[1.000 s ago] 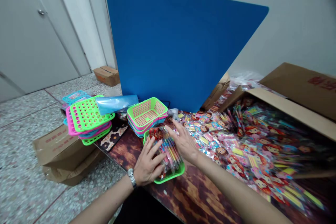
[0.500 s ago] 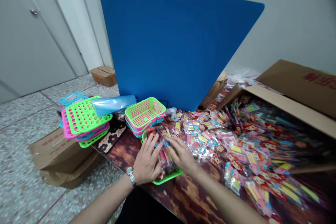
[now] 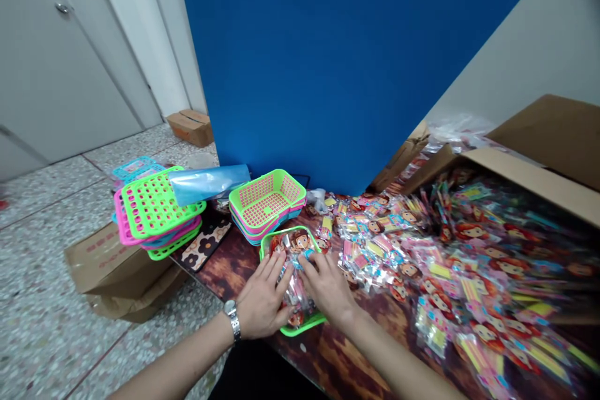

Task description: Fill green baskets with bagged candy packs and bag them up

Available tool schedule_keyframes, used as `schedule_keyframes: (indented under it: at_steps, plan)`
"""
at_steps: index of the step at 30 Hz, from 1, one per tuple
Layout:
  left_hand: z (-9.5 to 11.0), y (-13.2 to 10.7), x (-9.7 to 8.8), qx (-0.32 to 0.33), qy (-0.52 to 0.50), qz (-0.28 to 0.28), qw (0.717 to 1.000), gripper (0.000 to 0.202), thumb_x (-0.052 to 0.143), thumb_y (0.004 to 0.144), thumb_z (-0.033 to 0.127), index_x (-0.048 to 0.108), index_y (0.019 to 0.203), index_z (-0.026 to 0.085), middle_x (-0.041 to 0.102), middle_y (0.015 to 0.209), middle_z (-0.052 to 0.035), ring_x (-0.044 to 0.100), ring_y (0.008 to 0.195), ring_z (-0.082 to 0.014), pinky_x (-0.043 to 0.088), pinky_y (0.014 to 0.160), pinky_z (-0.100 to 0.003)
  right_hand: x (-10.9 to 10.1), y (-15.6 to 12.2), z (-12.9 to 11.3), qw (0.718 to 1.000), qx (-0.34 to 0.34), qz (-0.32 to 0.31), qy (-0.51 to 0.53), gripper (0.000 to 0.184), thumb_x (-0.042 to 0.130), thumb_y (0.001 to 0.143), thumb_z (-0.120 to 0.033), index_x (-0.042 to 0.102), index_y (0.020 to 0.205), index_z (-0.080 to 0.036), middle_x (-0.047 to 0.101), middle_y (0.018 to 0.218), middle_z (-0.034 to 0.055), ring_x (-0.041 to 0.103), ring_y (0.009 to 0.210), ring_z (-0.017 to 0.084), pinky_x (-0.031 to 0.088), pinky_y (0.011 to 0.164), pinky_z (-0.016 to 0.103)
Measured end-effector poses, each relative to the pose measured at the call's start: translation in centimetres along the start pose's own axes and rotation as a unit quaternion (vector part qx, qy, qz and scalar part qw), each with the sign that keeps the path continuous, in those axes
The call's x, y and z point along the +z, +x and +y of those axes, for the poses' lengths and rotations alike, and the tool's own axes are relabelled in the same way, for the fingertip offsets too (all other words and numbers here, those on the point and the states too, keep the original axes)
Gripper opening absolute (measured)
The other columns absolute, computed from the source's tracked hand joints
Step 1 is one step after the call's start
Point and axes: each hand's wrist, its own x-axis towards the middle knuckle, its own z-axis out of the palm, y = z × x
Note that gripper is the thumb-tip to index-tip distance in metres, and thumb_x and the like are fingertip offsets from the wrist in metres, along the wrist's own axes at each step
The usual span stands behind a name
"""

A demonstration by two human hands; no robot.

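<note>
A green plastic basket (image 3: 307,326) stands near the table's front edge, filled with clear-wrapped packets (image 3: 300,241) that carry a cartoon girl's head. My left hand (image 3: 263,301), with a metal watch on its wrist, lies over the basket's left side. Its fingers are stretched out and slightly apart on the packets. From the right, my right hand (image 3: 329,290) rests on the same packets, fingers extended and a little bent. Neither hand is wrapped round anything. Both hands cover part of the basket's rim and contents.
Behind the basket sits a stack of nested baskets (image 3: 267,207). Flat perforated plastic pieces (image 3: 162,203) and a blue film roll (image 3: 209,184) lie at left. Loose packets (image 3: 375,250) spread rightward to an open carton (image 3: 529,187). A blue panel (image 3: 328,69) rises behind.
The camera view has shifted, so the panel and carton sit differently in frame. My hands have slid towards the basket's near part, and more of the packets at its far end shows.
</note>
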Motion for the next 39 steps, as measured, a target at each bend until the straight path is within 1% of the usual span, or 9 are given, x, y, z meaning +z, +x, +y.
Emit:
schedule_keyframes:
  at_steps: [4, 7, 10, 14, 17, 21, 28, 33, 39]
  plan:
    - [-0.6, 0.3, -0.5, 0.008, -0.017, -0.02, 1.0, 0.07, 0.052, 0.081, 0.041, 0.029, 0.138, 0.008, 0.028, 0.144, -0.0225, 0.022, 0.135, -0.0351, 0.025, 0.105, -0.054, 0.2, 0.0, -0.4, 0.999, -0.012, -0.017, -0.043, 0.027, 0.054, 0.084, -0.019, 0.058, 0.111, -0.021, 0.059, 0.087, 0.0079, 0.052, 0.082, 0.022, 0.046, 0.076, 0.037]
    - [-0.8, 1.0, -1.8, -0.012, -0.055, -0.024, 0.998, 0.062, 0.051, 0.082, 0.043, 0.036, 0.132, 0.01, 0.043, 0.135, -0.0203, 0.041, 0.126, -0.0308, 0.034, 0.102, -0.048, 0.1, 0.0, -0.6, 0.998, -0.016, -0.025, -0.053, 0.029, 0.055, 0.083, -0.018, 0.057, 0.112, -0.019, 0.06, 0.088, 0.0085, 0.052, 0.083, 0.024, 0.046, 0.076, 0.039]
    - [-0.2, 2.2, -2.5, -0.043, -0.054, 0.026, 0.997, 0.043, 0.045, 0.087, 0.031, 0.045, 0.126, 0.013, 0.056, 0.121, -0.0152, 0.049, 0.117, -0.0273, 0.037, 0.1, -0.046, 0.4, -0.2, -0.6, 0.998, -0.02, -0.032, -0.054, 0.03, 0.053, 0.083, -0.014, 0.057, 0.112, -0.018, 0.06, 0.09, 0.0093, 0.052, 0.086, 0.025, 0.047, 0.074, 0.039]
    - [0.4, 4.1, -1.7, 0.043, -0.021, 0.085, 0.995, 0.042, 0.04, 0.088, 0.019, 0.044, 0.129, 0.012, 0.04, 0.138, -0.0162, 0.026, 0.134, -0.0307, 0.025, 0.107, -0.051, 1.3, -0.5, -0.4, 0.998, -0.021, -0.043, -0.04, 0.022, 0.05, 0.083, -0.012, 0.063, 0.1, -0.019, 0.06, 0.094, 0.0108, 0.052, 0.087, 0.025, 0.047, 0.074, 0.039]
    - [-0.3, 5.1, -0.9, 0.084, -0.051, 0.01, 0.995, 0.057, 0.041, 0.09, 0.031, 0.023, 0.142, 0.013, 0.025, 0.148, -0.014, 0.014, 0.138, -0.0294, 0.023, 0.108, -0.049, 1.4, -0.6, -0.4, 0.999, -0.004, -0.04, -0.025, 0.022, 0.052, 0.083, -0.014, 0.063, 0.102, -0.018, 0.061, 0.099, 0.0126, 0.052, 0.092, 0.026, 0.047, 0.078, 0.039]
    - [-1.4, 5.5, -0.3, 0.082, -0.071, -0.056, 0.993, 0.081, 0.042, 0.088, 0.05, 0.0, 0.145, 0.01, 0.018, 0.149, -0.0157, 0.013, 0.138, -0.0293, 0.021, 0.109, -0.048, 0.0, -0.6, 0.0, 0.995, 0.047, -0.043, 0.071, 0.024, 0.052, 0.085, -0.02, 0.059, 0.108, -0.02, 0.061, 0.102, 0.0107, 0.054, 0.095, 0.023, 0.047, 0.084, 0.038]
    - [-1.2, 5.2, 0.4, 0.071, -0.049, -0.11, 0.99, 0.095, 0.043, 0.082, 0.063, -0.006, 0.144, 0.011, 0.007, 0.151, -0.0174, 0.006, 0.138, -0.0328, 0.016, 0.11, -0.05, -2.2, -1.5, 2.2, 0.953, 0.027, -0.053, 0.298, 0.044, 0.039, 0.086, -0.01, 0.039, 0.13, -0.019, 0.058, 0.118, 0.0092, 0.054, 0.107, 0.019, 0.046, 0.091, 0.035]
    - [-1.4, 5.5, 0.1, 0.065, -0.077, -0.143, 0.985, 0.095, 0.04, 0.083, 0.063, -0.012, 0.143, 0.01, 0.005, 0.151, -0.0176, 0.004, 0.139, -0.0316, 0.016, 0.109, -0.05, 0.0, -2.1, 1.8, 0.972, 0.045, -0.033, 0.229, 0.041, 0.046, 0.082, -0.009, 0.048, 0.122, -0.016, 0.062, 0.109, 0.0107, 0.056, 0.101, 0.023, 0.049, 0.087, 0.039]
    - [-1.1, 6.0, 0.1, 0.044, -0.06, -0.147, 0.986, 0.089, 0.034, 0.085, 0.064, -0.004, 0.145, 0.01, 0.01, 0.151, -0.0161, 0.005, 0.139, -0.0297, 0.015, 0.11, -0.048, 1.3, -2.7, 0.5, 0.984, 0.067, -0.034, 0.16, 0.04, 0.044, 0.082, -0.005, 0.049, 0.121, -0.012, 0.061, 0.11, 0.015, 0.056, 0.1, 0.025, 0.049, 0.086, 0.041]
